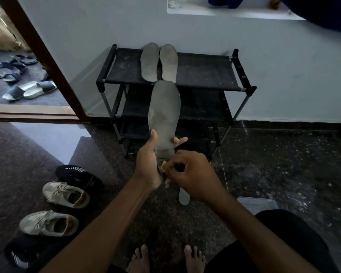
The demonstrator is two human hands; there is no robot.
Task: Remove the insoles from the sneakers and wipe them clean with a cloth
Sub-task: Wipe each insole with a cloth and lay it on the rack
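Observed: left hand [148, 162] grips long grey insole [164, 115] near heel; right hand [196, 174] pinches small tan cloth [163, 166]. Risk: unsupported toe end flexes, wipe skips.

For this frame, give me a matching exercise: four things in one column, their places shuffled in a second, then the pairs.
1. long grey foam insole
2. pair of grey insoles
3. pale lace-up sneakers
4. small yellowish cloth

A. on the floor, left
B. pinched by the right hand
C. atop the black fabric shoe rack
D. gripped by the left hand

Pairs: 1-D, 2-C, 3-A, 4-B
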